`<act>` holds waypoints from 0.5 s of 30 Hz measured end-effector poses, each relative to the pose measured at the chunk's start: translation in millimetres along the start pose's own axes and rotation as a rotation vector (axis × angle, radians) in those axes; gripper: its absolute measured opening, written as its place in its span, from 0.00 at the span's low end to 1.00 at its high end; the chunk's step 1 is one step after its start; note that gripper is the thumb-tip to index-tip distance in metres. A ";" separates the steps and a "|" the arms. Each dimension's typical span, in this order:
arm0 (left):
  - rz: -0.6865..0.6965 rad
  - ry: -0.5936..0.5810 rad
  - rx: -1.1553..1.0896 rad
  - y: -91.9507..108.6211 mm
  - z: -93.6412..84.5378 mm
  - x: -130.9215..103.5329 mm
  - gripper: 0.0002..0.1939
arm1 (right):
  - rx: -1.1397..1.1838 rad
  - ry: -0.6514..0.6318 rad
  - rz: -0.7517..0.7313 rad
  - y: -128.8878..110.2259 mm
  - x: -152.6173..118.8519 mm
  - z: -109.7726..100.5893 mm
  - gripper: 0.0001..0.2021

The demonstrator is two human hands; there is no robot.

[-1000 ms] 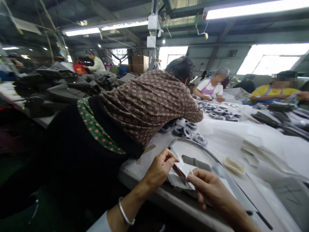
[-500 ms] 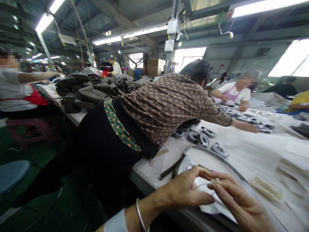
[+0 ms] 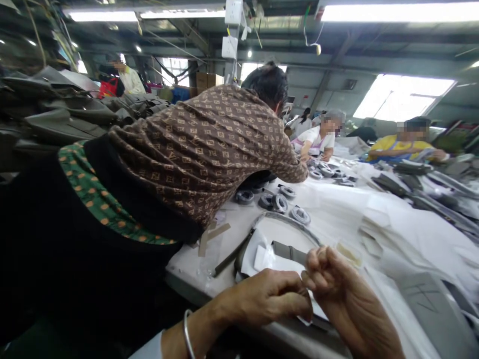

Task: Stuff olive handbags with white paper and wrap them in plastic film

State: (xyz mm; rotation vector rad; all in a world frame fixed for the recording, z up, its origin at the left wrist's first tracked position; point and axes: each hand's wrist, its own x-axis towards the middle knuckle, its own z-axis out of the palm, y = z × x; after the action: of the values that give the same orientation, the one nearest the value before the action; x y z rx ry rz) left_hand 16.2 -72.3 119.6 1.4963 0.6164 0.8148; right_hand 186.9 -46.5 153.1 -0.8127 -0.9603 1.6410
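Note:
Over the near table edge, my left hand [image 3: 267, 296] has its fingers curled, the thumb pressed toward them. Close against it, my right hand [image 3: 348, 299] is raised with bent fingers in a pinch. Whatever lies between the fingers is too small or hidden to make out. Under and beyond both hands lies a grey-green bag [image 3: 290, 253], partly covered by white paper [image 3: 258, 257]. A long strap in a clear wrapping [image 3: 290, 220] arcs around its far side. My hands hide the near part of the bag.
A co-worker in a brown patterned top [image 3: 209, 149] leans across the white table [image 3: 329, 204] at left. Wrapped coiled straps [image 3: 300, 214] sit beyond the bag. A grey panel [image 3: 430, 299] lies at right; grey bags [image 3: 67, 119] are heaped at left. Other people work farther back.
The view has swung right. My fingers have curled in, and the thin thread seen between my hands earlier no longer shows. The leaning co-worker's outstretched arm has drawn back.

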 end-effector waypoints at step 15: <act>-0.423 0.637 0.793 -85.5 -116.4 55.7 0.15 | -1.112 -0.194 0.293 63.5 171.1 -27.9 0.08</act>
State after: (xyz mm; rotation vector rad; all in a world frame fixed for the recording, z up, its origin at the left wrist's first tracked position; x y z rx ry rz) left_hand -34.5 50.8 40.6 1.6847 1.8286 0.7359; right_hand 141.5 114.5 75.0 -1.5886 -2.0210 1.3496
